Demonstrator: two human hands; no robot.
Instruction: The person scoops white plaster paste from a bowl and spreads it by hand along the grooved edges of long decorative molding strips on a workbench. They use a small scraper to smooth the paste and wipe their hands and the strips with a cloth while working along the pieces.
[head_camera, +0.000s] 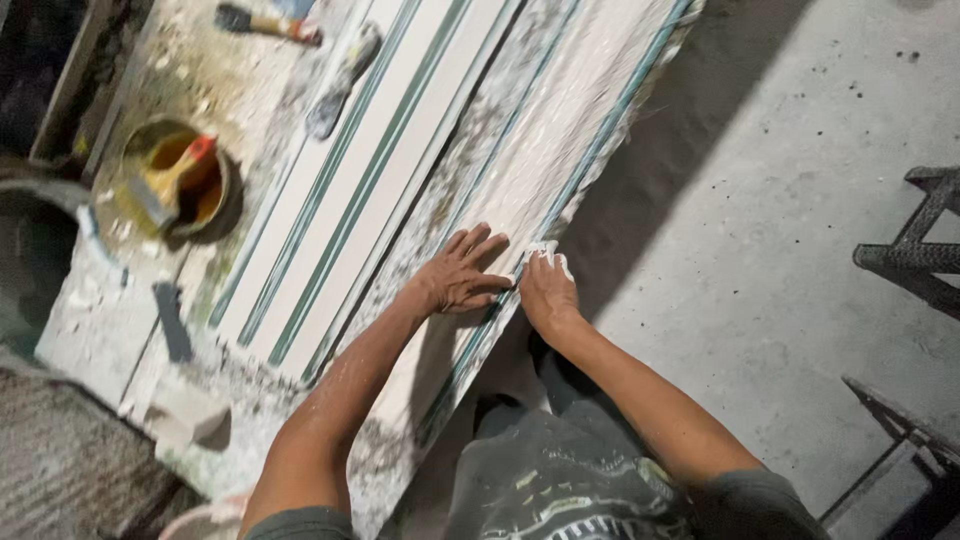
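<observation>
A bare grey concrete floor (800, 200) is taking up the right half of the head view, and a long plaster-caked workbench (110, 330) is running away on the left, carrying a row of long white moulded strips with green edge lines (370, 170). The person is leaning over the nearest strip (560, 150), the rough, plaster-crusted one lying along the bench's floor-side edge.

The left hand (462, 275) is lying flat and open on that strip, fingers spread, gripping nothing, just pressing down. The right hand (545, 290) is curling round a small white wad (550, 255), perhaps cloth or wet plaster, I cannot tell which, and holding it against the strip's green outer edge just beside the left hand.

To my eye the rubbing is going best with the flat hand pinning the strip while the wad is following the green line in even strokes, not digging in.

That edge is hanging right at the drop to the floor, so there is little margin on the right, but open floor beyond. A dark woven chair (925, 245) is standing well apart. Far up the bench a tin of yellowish liquid with a brush (175, 180), a second brush (268, 22) and a caked trowel (340, 80) are sitting clear of both arms
</observation>
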